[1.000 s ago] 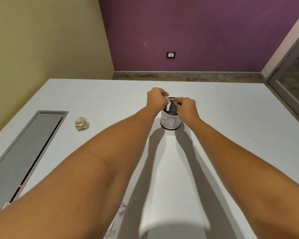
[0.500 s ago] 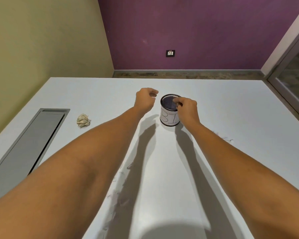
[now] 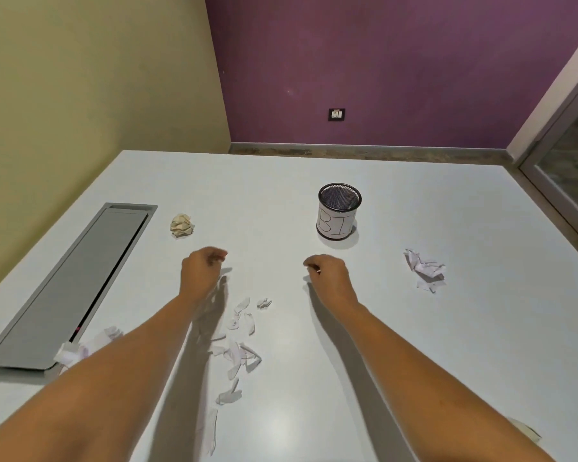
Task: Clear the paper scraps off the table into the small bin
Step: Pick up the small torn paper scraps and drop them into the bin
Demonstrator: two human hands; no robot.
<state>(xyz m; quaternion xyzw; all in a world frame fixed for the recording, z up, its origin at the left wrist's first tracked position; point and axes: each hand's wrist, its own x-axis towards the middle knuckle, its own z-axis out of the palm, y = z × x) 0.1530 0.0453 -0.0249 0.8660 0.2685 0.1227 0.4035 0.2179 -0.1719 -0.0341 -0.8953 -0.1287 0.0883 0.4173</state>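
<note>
Scraps of torn white paper (image 3: 239,348) litter the white table (image 3: 481,328) near-side of the small black mesh bin with a white "BI" label (image 3: 337,211); tan crumpled ball (image 3: 181,225) sits left of the bin by the grey cable hatch (image 3: 70,281), white crumpled wad (image 3: 426,270) to its right. Left forearm hides part of another wad (image 3: 80,348); bin contents unreadable. Versus half a second back, left hand (image 3: 201,271) and right hand (image 3: 327,275) have pulled off the bin rim toward the camera, both loosely curled, apparently holding nothing.
</note>
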